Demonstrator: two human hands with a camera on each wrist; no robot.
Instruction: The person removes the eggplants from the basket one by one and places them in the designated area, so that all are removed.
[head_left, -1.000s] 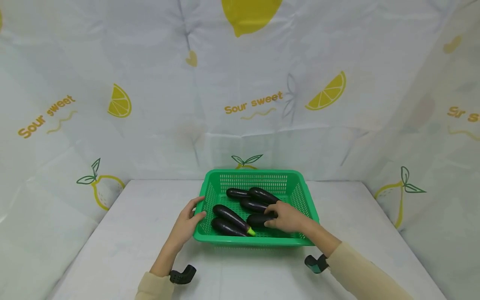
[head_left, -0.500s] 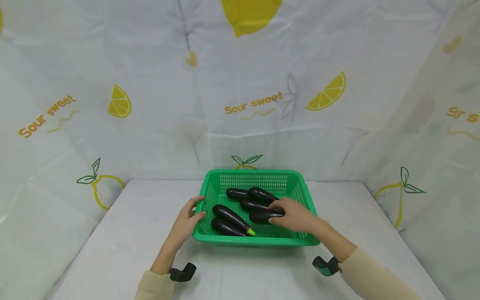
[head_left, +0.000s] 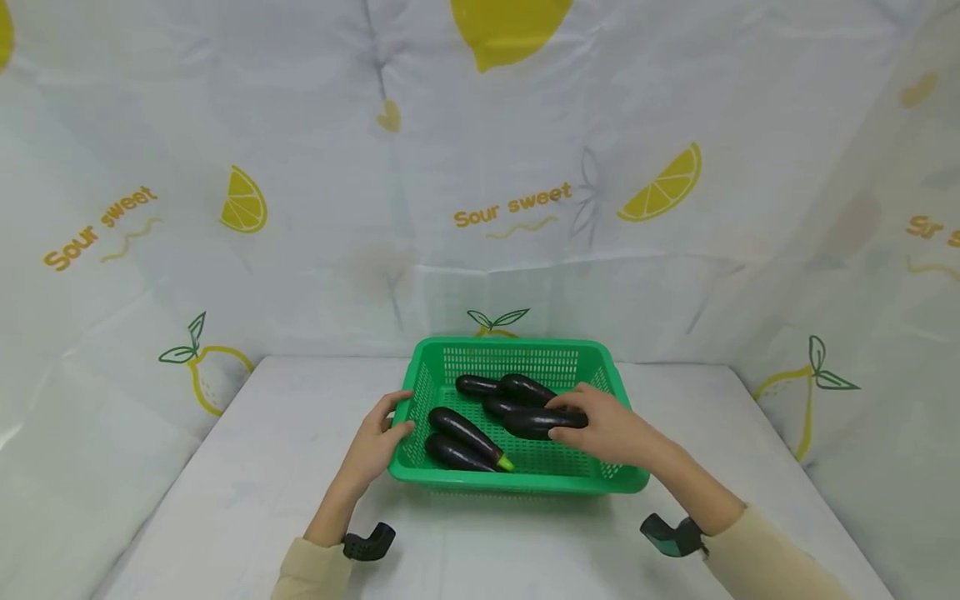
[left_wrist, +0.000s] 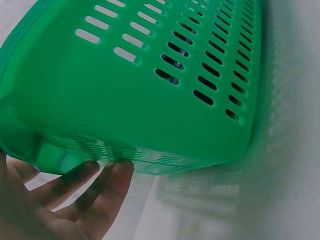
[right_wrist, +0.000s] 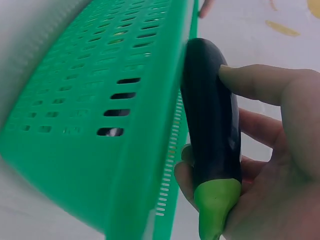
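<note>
Gripping the green basket point(head_left: 517, 483) by its rim, your left hand point(head_left: 373, 446) is half curled, its fingertips point(left_wrist: 121, 172) at the outer wall point(left_wrist: 100, 110) showing only in the left wrist view. Your right hand point(head_left: 609, 427) curls round an eggplant point(right_wrist: 212, 110), with five other eggplants point(head_left: 463, 432) lying left of it in the basket. Only the right wrist view reveals the held one's green cap point(right_wrist: 217, 200), next to your palm.

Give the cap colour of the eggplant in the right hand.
The cap is bright green, clearest in the right wrist view.
</note>
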